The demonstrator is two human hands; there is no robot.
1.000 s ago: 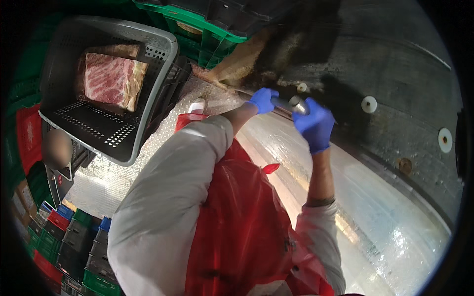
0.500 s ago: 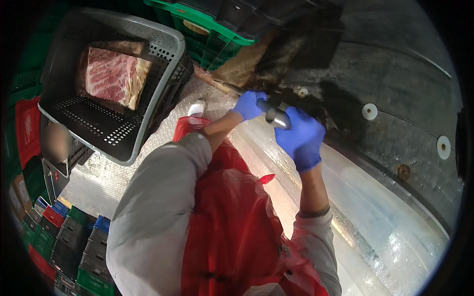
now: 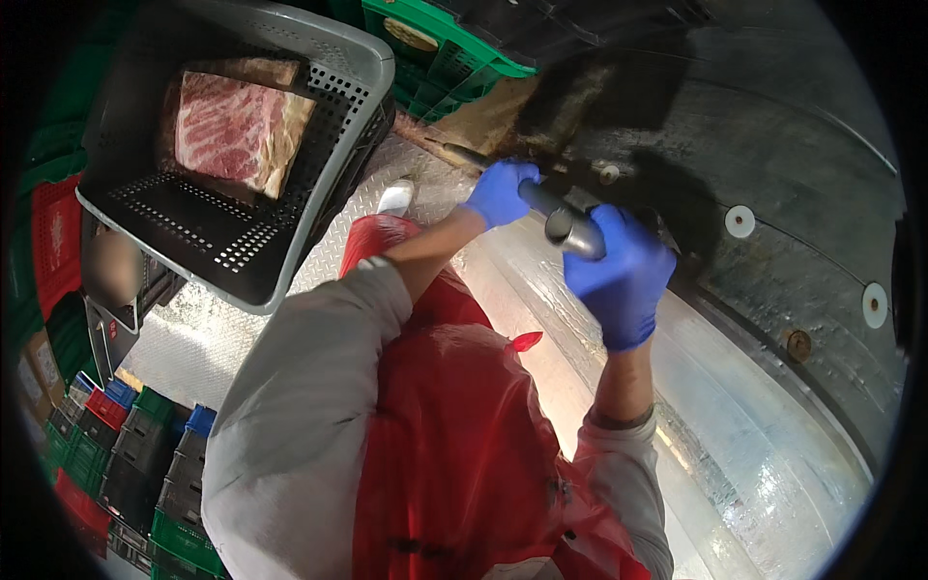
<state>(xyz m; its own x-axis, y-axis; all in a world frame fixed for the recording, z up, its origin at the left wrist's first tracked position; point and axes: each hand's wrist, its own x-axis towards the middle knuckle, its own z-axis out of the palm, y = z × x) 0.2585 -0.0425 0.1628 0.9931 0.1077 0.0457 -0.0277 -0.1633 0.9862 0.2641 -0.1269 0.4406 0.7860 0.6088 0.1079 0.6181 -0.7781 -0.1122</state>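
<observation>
One dark pole [image 3: 543, 197], held two-handed in front of the body, long axis slanting from upper left down to the right. Left hand [image 3: 501, 193]: blue-gloved, fingers wrapped round the shaft, farther along and away from the body. Right hand [image 3: 621, 278]: gloved likewise, closed at the near end, beside the shiny hollow butt [image 3: 584, 238]; fingertips mostly hidden. Short stretch of shaft bare between the two. Beyond the left glove, a thin dark length pointing up and left, apparently the same pole; exact shape of its tip too small to tell.

Key relation: far end directed past the upper right side of a grey perforated basket [image 3: 331, 198], not into it. Left hand much the nearer to that basket, though well apart. Inside it, a slab of raw meat [image 3: 227, 130], lying off to the left, touched by neither glove. Underneath, patterned metal floor [image 3: 193, 358]. To the right, near the right glove, a dark panel [image 3: 793, 116] with white discs [image 3: 739, 221].
</observation>
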